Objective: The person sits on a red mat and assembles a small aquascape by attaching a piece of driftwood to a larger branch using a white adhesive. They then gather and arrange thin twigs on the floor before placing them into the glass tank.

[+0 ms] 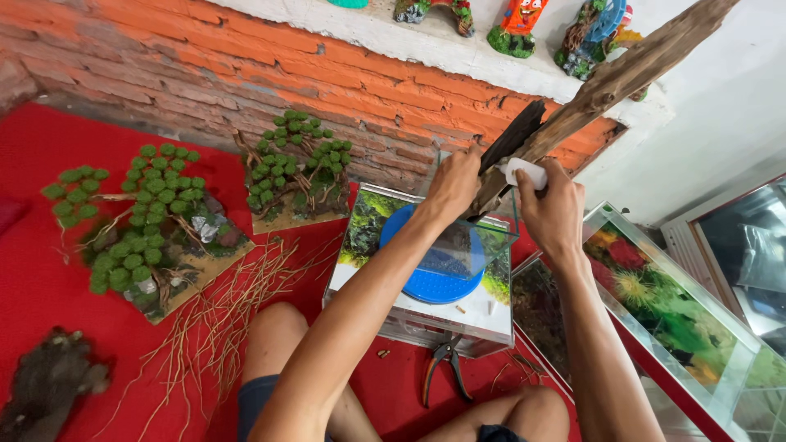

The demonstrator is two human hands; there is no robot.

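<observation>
2 moss trees (pixel 155 221) (pixel 296 164) (on red cloth (pixel 49 147)), pliers (pixel 444 368), loose twigs (pixel 229 303).

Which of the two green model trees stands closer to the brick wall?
The smaller model tree, right against the brick wall; the larger one sits further out on the red mat.

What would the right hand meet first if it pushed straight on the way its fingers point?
Probably the driftwood branch: the right hand presses a small white object up-left against its lower end, beside the left hand. Depth is unclear, but they appear in contact.

Brick wall (pixel 188 65) blocks ahead; glass tank (pixel 426 270) below; red mat (pixel 49 270) left seemingly open.
</observation>
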